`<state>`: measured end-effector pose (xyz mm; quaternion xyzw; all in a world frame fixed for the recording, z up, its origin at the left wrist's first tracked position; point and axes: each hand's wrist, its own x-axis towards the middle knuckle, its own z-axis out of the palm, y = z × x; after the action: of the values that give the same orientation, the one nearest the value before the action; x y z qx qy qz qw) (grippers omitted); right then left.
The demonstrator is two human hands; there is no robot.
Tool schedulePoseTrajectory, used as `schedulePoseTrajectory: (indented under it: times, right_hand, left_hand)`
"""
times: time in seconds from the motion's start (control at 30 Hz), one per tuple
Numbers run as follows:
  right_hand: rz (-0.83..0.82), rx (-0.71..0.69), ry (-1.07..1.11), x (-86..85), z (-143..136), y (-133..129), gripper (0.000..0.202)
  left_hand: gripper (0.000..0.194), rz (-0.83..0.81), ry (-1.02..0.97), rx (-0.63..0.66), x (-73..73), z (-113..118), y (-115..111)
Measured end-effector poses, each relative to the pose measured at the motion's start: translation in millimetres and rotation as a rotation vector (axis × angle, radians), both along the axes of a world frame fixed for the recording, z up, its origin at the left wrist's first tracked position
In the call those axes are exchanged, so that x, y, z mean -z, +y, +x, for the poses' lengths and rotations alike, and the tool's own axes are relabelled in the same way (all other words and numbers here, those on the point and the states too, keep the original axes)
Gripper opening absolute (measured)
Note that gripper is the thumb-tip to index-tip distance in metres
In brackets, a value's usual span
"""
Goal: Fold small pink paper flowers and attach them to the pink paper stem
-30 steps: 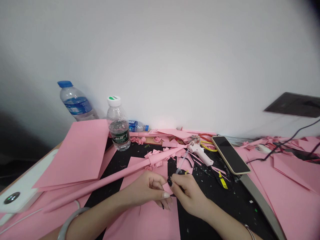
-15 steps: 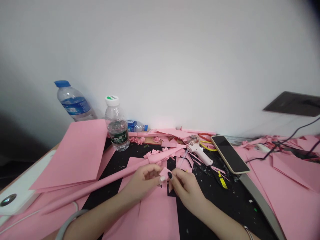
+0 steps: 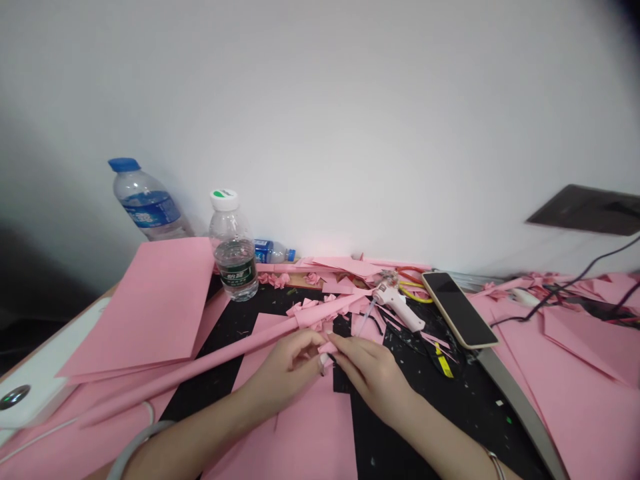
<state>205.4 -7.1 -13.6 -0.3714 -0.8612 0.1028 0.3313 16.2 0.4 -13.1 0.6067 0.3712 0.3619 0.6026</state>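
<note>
Between my hands is a small pink paper piece [image 3: 327, 348], partly hidden by fingers. My left hand [image 3: 287, 367] pinches it from the left, thumb in front. From the right, the fingertips of my right hand [image 3: 373, 373] close on its edge. Both hands are over pink sheets [image 3: 315, 433] on a black mat [image 3: 425, 427]. Behind my left hand runs a long rolled pink paper tube [image 3: 215, 363], with small folded pink pieces [image 3: 300, 308] near its far end. A white glue gun [image 3: 400, 305] lies beyond my right hand.
A phone [image 3: 460, 310] lies at the right, near a yellow tag [image 3: 443, 361] and a cable [image 3: 575, 283]. An upright bottle [image 3: 234, 260], a leaning bottle [image 3: 150, 208] and a lying bottle [image 3: 273, 252] are near the wall. Large pink sheets [image 3: 150, 307] lie left.
My right hand has turned, its fingers now reaching over the top of the small paper piece. The piece is tilted differently and shows less of its face.
</note>
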Motion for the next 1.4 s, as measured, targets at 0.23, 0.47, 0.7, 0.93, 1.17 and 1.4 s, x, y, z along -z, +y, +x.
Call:
schedulePoseTrajectory:
  times: [0.23, 0.47, 0.7, 0.93, 1.17, 1.4]
  right_hand:
    - [-0.109, -0.016, 0.027, 0.9, 1, 2, 0.033]
    - [-0.151, -0.003, 0.033, -3.2, 0, 2, 0.034]
    - [-0.178, 0.027, 0.104, -8.4, -2, -1, 0.034]
    - [-0.277, 0.092, 0.281, -9.4, -6, 0, 0.028]
    - [-0.282, 0.08, 0.395, -11.2, -7, 3, 0.026]
    - [-0.236, 0.073, 0.385, -7.3, -8, 1, 0.027]
  left_hand:
    - [0.026, -0.222, -0.099, 0.011, 0.7, 1, -1]
    - [0.029, -0.262, -0.107, 0.006, -2.5, 1, -1]
    - [0.03, -0.276, -0.081, -0.015, -5.7, 1, -1]
    - [0.035, -0.341, -0.129, -0.022, -2.9, 3, 0]
    - [0.039, -0.522, -0.207, -0.028, -1.3, 1, 4]
    - [0.032, -0.499, -0.198, -0.019, 0.9, 0, 3]
